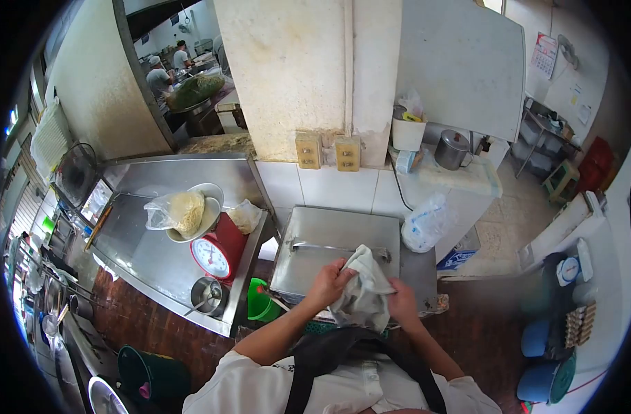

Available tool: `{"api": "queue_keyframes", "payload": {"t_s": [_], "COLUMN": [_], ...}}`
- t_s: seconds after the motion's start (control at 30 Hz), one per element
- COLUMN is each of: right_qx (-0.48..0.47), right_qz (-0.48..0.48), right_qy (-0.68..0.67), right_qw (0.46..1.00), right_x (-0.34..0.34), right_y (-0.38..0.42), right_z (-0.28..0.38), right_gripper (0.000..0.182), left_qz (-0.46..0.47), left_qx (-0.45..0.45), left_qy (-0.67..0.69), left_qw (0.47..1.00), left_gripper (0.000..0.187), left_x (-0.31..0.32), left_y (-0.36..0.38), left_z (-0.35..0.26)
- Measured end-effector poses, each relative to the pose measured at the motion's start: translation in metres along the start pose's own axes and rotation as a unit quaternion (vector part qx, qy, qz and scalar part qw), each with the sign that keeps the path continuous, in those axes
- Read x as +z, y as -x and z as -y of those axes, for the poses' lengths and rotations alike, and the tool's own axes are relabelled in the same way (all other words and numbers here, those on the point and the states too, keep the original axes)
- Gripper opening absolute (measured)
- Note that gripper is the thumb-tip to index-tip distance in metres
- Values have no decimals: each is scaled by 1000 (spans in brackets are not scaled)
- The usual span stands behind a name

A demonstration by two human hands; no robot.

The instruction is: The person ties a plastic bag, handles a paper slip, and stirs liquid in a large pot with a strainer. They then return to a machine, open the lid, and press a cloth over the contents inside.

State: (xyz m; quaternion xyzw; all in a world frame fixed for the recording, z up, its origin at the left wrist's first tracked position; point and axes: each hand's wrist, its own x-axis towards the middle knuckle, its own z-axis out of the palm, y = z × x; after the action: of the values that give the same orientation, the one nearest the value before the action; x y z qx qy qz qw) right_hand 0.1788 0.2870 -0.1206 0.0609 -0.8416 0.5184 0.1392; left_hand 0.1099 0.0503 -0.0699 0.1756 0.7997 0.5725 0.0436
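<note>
A pale, crumpled cloth (pixel 364 290) hangs between my two hands, in front of my apron. My left hand (pixel 329 283) pinches its upper left side, with the thumb and fingers closed on the fabric. At the cloth's right edge, my right hand (pixel 402 303) is closed on it too; its fingers are partly hidden and a little blurred. Just beyond the hands lies a closed metal lid (pixel 343 231) with a long bar handle, on a steel unit. The cloth covers part of the lid's near edge.
Left, a steel counter (pixel 136 228) carries a red dial scale (pixel 222 248) with a bowl and bagged noodles, and a metal pot (pixel 208 295). A green bucket (pixel 260 302) stands below. Right are a plastic bag (pixel 426 224) and a lidded metal pot (pixel 452 150). People (pixel 159 77) work in the back room.
</note>
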Motion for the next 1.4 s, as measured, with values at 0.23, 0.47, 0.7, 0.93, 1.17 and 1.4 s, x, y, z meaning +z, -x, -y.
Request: {"api": "queue_keyframes", "payload": {"t_s": [0.23, 0.47, 0.7, 0.93, 1.17, 1.4], "right_qx": [141, -1, 307, 119, 280, 83], "right_qz": [-181, 169, 6, 193, 73, 32], "right_qy": [-398, -63, -380, -475, -600, -591], "right_qw": [888, 984, 873, 850, 746, 802], "right_x": [15, 35, 31, 0, 39, -14], "right_y": [-35, -65, -56, -19, 1, -23], "right_z": [35, 164, 15, 7, 22, 73], "right_gripper": [17, 31, 46, 69, 64, 63], "left_qz": [9, 238, 130, 15, -5, -80], "left_qx": [7, 65, -181, -172, -109, -101], "left_qy": [-256, -114, 135, 506, 620, 602], "left_qw": [967, 962, 965, 845, 777, 788], "left_gripper": [30, 48, 61, 57, 53, 44], "left_x": [-89, -61, -108, -138, -148, -163], "left_y": [-15, -4, -4, -17, -20, -17], "left_z": [20, 38, 43, 38, -8, 10]}}
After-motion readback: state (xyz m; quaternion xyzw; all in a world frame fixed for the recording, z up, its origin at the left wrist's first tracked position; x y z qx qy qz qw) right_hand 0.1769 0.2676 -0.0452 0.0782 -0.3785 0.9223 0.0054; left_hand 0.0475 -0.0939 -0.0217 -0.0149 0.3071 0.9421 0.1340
